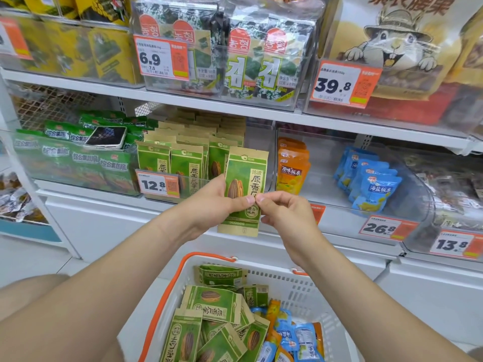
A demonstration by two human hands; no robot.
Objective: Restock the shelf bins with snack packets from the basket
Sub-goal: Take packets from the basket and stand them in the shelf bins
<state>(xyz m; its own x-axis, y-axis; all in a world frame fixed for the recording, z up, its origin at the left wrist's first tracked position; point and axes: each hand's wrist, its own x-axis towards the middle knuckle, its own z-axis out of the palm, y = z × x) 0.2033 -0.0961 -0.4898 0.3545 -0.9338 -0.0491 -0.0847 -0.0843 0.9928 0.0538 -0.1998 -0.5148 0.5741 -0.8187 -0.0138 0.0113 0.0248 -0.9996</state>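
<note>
Several clear bins line the white shelf [235, 111]. The seed bin [198, 178] straight ahead is packed with upright green-and-tan packets. To its left, a bin of green packets [78, 158] has a phone [105, 137] lying on top. To its right, orange packets [292, 168] and, further along, blue packets [371, 184] stand behind clear fronts.

Below, the white basket [295, 288] holds a loose heap of the same seed packets, with orange and blue ones at its right side.

One seed packet [245, 173] is upright just in front of the seed bin. The left hand [219, 202] grips its left edge, thumb across the face. The right hand [285, 212] pinches its right edge.

The step in hand seems to be placing this packet. The next move calls for lifting it over the bin's front wall and sliding it in upright at the right of the front row, face outward.
</note>
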